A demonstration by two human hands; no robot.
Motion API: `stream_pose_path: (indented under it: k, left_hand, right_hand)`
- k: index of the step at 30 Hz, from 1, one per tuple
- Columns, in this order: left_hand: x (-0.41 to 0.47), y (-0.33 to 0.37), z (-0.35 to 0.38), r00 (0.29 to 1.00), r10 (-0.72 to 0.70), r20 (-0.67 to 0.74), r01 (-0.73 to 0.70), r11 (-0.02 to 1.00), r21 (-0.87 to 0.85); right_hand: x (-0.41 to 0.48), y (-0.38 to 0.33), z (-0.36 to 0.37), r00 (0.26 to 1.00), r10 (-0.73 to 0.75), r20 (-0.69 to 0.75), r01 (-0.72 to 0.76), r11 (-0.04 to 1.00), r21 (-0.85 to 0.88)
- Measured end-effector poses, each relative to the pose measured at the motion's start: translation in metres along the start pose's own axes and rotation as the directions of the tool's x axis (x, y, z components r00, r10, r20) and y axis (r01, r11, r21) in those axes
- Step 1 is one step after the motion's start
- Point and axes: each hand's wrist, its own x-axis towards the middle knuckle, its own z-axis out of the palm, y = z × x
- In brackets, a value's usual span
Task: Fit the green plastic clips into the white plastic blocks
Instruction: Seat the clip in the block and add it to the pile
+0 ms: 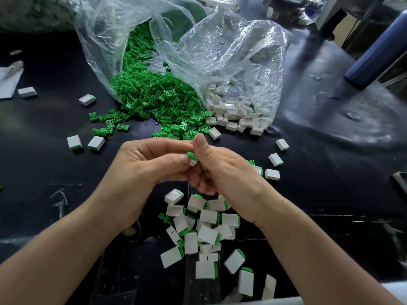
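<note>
**Two hands, one clip**

Nearest me, between my forearms, a pile of fitted blocks [207,234] lies on the black table [330,150]. Beyond it my left hand [145,166] and right hand [222,170] meet, fingers curled, both pinching one white block [193,163] with a green clip [191,155] at its top. Farther off, loose green clips [158,100] spill from a clear plastic bag [231,51], loose white blocks [233,113] just right of them.

left hand [152,166] bare | right hand [224,172] bare | forearms [66,249] bare, unsleeved
</note>
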Motion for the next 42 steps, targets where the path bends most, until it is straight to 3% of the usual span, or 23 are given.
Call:
stream_pose_path:
  k: [19,42]
  left_hand:
    - [-0.0039,0.0019,0.0057,1.0,0.007,-0.006,-0.007,1.0,-0.006]
    - [-0.0019,-0.0025,0.0011,0.997,-0.071,-0.013,0.07,0.996,-0.049]
  right_hand:
    - [-0.0018,-0.0022,0.0015,1.0,0.001,0.009,0.001,0.988,-0.156]
    - [-0.0006,-0.0016,-0.0026,1.0,0.025,0.008,-0.024,0.993,-0.112]
